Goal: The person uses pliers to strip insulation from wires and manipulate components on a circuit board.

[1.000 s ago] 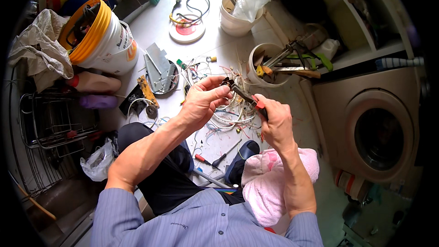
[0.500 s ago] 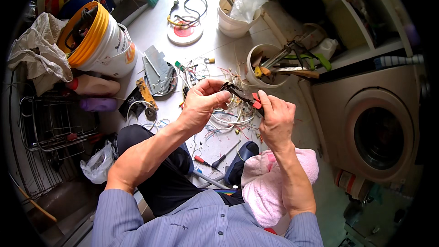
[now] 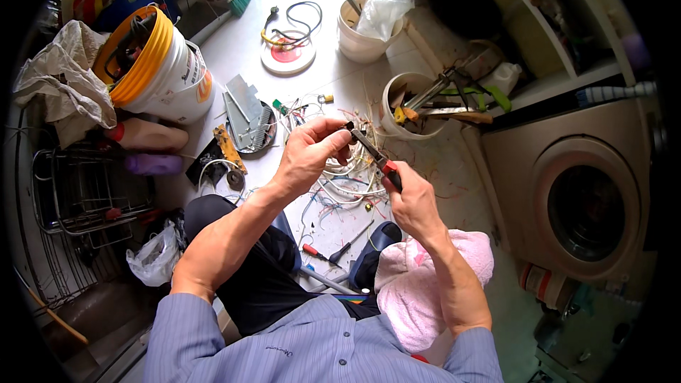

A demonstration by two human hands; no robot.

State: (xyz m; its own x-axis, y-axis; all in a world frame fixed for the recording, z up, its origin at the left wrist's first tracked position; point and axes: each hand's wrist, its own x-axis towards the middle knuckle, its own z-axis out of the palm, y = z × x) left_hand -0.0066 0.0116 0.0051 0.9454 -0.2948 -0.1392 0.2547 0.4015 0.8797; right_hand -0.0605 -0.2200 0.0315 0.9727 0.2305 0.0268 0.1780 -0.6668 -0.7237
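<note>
Wires (image 3: 355, 190): landmark; a tangled heap of white, red and blue strands on the pale floor.

Left hand (image 3: 314, 152): above the left edge of the wires; thumb and fingers pinched together on the dark piece.

Dark piece (image 3: 349, 126): one, small; held over the far part of the wires; too little of it shows to tell its kind.

Right hand (image 3: 417, 202): above the right edge of the wires; fingers closed round the pliers.

Pliers (image 3: 387, 169): red and black handles, dark metal head; slanted over the wires, tip at the dark piece. Whether the jaws are clamped on it or only lie against it cannot be told from this angle.

Tub (image 3: 389, 119): white, beyond the wires and to the right; assorted tools stick out.

Bin (image 3: 360, 48): white, well beyond the wires; clear bag (image 3: 386, 10) in its mouth.

Lid (image 3: 287, 69): round, white with red centre, well beyond the wires and to the left; cord (image 3: 316, 18) partly on it.

Bucket (image 3: 170, 96): white, yellow-rimmed, well left of the wires.

Screwdriver (image 3: 341, 252): near side of the wires.

Slipper (image 3: 372, 250): dark blue, near side of the wires.

Towel (image 3: 408, 298): pink, nearer the person than the wires, beside the right forearm.

Washer (image 3: 521, 149): well right of the wires.
</note>
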